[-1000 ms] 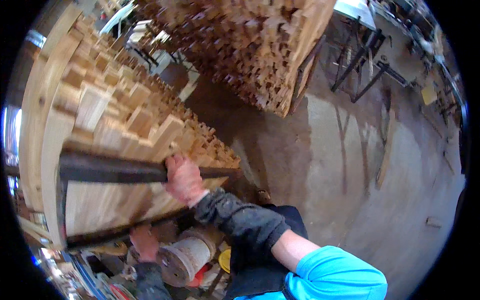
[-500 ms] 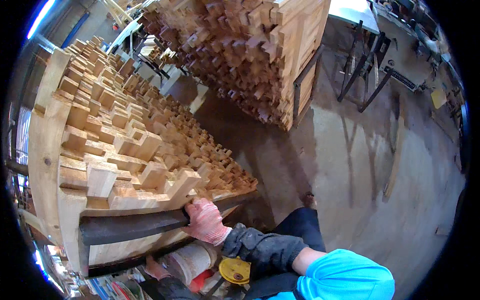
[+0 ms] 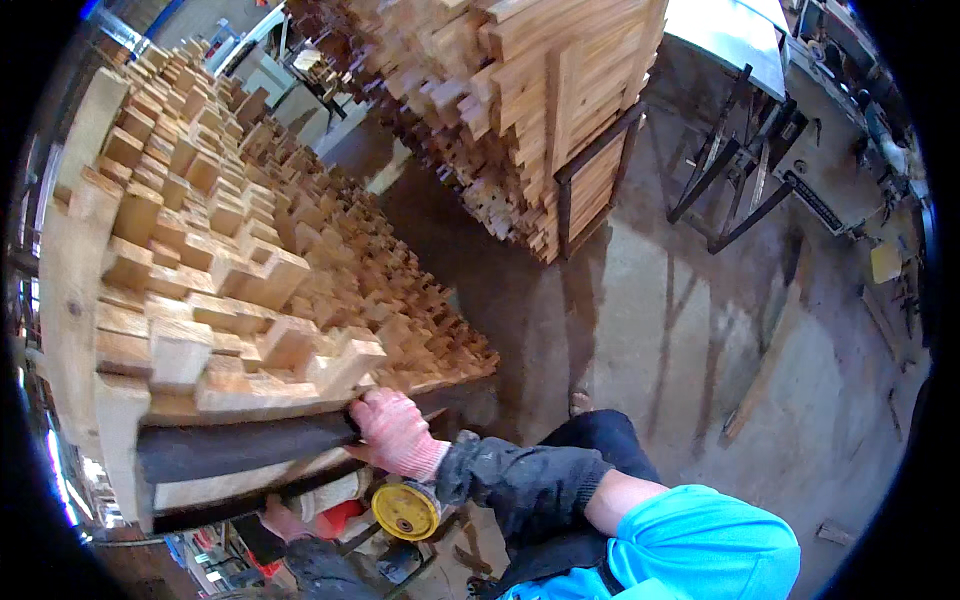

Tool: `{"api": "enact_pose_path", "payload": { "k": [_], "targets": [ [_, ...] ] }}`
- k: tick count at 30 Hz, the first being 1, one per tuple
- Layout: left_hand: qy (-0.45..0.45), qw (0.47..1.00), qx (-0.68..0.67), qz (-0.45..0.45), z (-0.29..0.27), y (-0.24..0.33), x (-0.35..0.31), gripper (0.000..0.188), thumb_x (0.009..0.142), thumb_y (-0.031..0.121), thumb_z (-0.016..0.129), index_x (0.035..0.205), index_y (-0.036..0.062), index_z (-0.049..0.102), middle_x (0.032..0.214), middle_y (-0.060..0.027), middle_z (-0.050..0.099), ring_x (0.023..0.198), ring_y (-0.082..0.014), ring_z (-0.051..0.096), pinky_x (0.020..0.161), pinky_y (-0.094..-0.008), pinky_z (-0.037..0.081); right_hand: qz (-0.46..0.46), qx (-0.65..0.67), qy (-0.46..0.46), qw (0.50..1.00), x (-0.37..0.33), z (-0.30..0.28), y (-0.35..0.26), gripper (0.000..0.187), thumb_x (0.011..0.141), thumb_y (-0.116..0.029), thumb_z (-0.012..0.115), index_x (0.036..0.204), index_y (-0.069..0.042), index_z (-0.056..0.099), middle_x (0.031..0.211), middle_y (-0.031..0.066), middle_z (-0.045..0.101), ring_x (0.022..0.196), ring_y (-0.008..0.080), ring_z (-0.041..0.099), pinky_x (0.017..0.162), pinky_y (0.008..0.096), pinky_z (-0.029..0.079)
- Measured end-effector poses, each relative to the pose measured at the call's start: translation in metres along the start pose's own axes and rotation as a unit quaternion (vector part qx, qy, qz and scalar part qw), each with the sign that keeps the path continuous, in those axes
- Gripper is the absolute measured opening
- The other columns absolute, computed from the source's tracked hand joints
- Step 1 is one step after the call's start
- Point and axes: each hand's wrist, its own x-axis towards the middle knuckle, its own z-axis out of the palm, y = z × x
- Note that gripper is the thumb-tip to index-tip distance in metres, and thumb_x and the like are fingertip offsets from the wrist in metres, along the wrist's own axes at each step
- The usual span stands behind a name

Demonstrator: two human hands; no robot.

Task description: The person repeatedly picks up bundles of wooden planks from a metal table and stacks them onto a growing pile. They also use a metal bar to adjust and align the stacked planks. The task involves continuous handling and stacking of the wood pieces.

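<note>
Stack of wood blocks stands at left.
Gloved right hand wraps upper dark bar on near side; left hand at lower dark bar, cannot tell its grip; yellow disc just below right hand.

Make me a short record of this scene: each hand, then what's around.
Right hand: gloved, gripping the upper dark bar
Left hand: at the lower dark bar, grip unclear
Beyond upper bar: wooden blocks
Below right hand in picture: yellow disc
Across the gap: second block stack
Background right: white-topped table
Floor: wooden plank
</note>
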Motion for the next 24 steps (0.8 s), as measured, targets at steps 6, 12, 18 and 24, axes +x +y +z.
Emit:
{"api": "enact_pose_path", "payload": {
  "k": [6,12,18,24],
  "targets": [
    [0.021,1.000,-0.019,-0.013,-0.009,-0.024,-0.042,0.036,0.092,0.005,0.067,0.126,-0.0048,0.067,0.115,-0.0123,0.071,0.095,-0.0246,0.067,0.084,-0.0372,0.056,-0.026,-0.010,-0.004,1.000,-0.010,-0.027,-0.006,0.050,0.065,-0.030,0.089,0.103,-0.006,0.066,0.100,0.0170,0.063,0.099,0.0399,0.064,0.087,0.0512,0.053],
    [0.043,0.972,-0.219,-0.066,0.008,0.082,-0.104,0.054,0.087,0.000,0.068,0.139,-0.0098,0.056,0.129,-0.0152,0.069,0.107,-0.0254,0.066,0.095,-0.0400,0.055,0.060,-0.113,-0.044,0.991,-0.013,-0.055,-0.026,0.058,0.072,-0.034,0.087,0.118,-0.006,0.068,0.115,0.0191,0.064,0.114,0.0401,0.063,0.098,0.0505,0.054],
    [-0.020,0.999,0.020,-0.025,-0.019,0.137,-0.139,0.054,0.087,0.023,0.080,0.125,-0.0126,0.065,0.116,-0.0293,0.071,0.093,-0.0376,0.067,0.083,-0.0539,0.053,0.076,-0.203,-0.144,0.966,-0.003,-0.087,-0.052,0.059,0.082,-0.046,0.084,0.120,-0.004,0.066,0.112,0.0187,0.069,0.105,0.0398,0.071,0.089,0.0496,0.059],
    [0.041,0.952,0.245,0.180,-0.011,-0.049,-0.132,0.041,0.095,0.022,0.073,0.123,-0.0069,0.066,0.116,-0.0266,0.073,0.099,-0.0375,0.068,0.095,-0.0515,0.050,0.049,-0.162,-0.179,0.969,-0.006,-0.105,-0.043,0.059,0.086,-0.045,0.081,0.122,-0.003,0.064,0.116,0.0216,0.067,0.107,0.0404,0.070,0.089,0.0506,0.060]
  ]
}}
